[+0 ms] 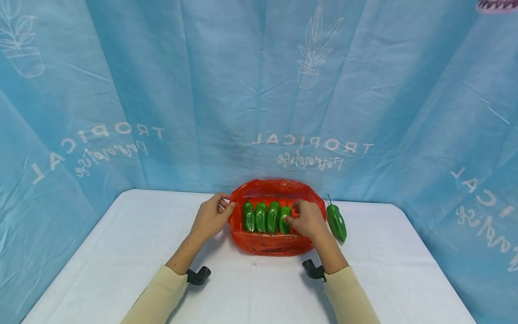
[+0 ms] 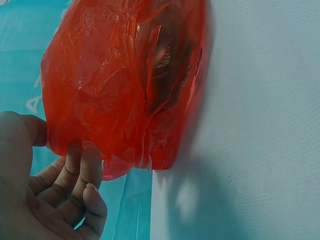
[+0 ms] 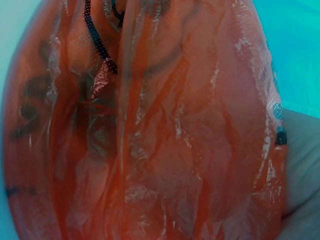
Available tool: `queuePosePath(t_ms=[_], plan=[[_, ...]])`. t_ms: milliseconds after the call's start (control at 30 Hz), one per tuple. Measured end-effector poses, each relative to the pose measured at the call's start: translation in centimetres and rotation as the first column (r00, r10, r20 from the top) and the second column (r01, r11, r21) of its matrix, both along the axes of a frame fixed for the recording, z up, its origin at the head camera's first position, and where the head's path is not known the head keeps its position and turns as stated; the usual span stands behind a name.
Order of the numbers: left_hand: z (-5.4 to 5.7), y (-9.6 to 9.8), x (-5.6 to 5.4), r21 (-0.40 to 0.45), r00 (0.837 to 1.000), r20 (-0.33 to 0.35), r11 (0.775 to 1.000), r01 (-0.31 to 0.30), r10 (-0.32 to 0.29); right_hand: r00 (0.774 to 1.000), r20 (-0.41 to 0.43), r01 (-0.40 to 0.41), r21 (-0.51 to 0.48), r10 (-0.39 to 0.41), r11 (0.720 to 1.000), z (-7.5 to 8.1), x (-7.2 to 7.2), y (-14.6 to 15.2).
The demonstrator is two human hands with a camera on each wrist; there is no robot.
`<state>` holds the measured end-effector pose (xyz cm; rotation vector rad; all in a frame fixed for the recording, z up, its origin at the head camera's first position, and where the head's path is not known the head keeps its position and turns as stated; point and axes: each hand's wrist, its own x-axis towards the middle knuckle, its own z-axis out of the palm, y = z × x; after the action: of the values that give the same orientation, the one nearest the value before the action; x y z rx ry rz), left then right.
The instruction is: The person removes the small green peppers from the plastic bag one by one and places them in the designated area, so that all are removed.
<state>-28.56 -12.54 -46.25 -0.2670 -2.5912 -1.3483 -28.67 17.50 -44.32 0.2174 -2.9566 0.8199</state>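
Observation:
A red plastic bag [image 1: 267,245] lies with its mouth spread wide near the back of the table. Inside it, several green peppers [image 1: 261,218] are lined up side by side, stems to the back. My left hand [image 1: 212,216] pinches the bag's left rim between thumb and fingers; the left wrist view shows the thin film gripped there. Reaching over the bag's right side, my right hand [image 1: 309,220] holds the rightmost pepper [image 1: 285,221] of the row, thumb lying against it. In the right wrist view the bag covers most of that hand.
Another green pepper [image 1: 337,222] lies on the white tablecloth [image 1: 259,288] just right of the bag. Close behind the table's back edge hangs a blue printed curtain [image 1: 226,112], which also runs along both sides.

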Motion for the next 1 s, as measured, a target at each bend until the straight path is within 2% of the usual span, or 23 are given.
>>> queuePosePath(t_ms=[367,700,1000], plan=[[0.0,0.0,0.0,-0.003,1.0,-0.014,1.0,0.001,-0.001,0.996,0.083,0.006,0.02,-0.008,1.0,-0.3,-0.1,-0.4],[-0.4,-0.1,-0.2,-0.011,1.0,-0.027,1.0,0.005,-0.005,0.997,0.077,-0.007,0.074,0.001,0.997,-1.1,-0.2,-0.6],[-0.4,-0.1,-0.2,-0.01,1.0,-0.014,1.0,0.004,-0.005,0.995,0.102,0.013,0.053,-0.018,0.999,-1.5,-0.3,-0.8]])
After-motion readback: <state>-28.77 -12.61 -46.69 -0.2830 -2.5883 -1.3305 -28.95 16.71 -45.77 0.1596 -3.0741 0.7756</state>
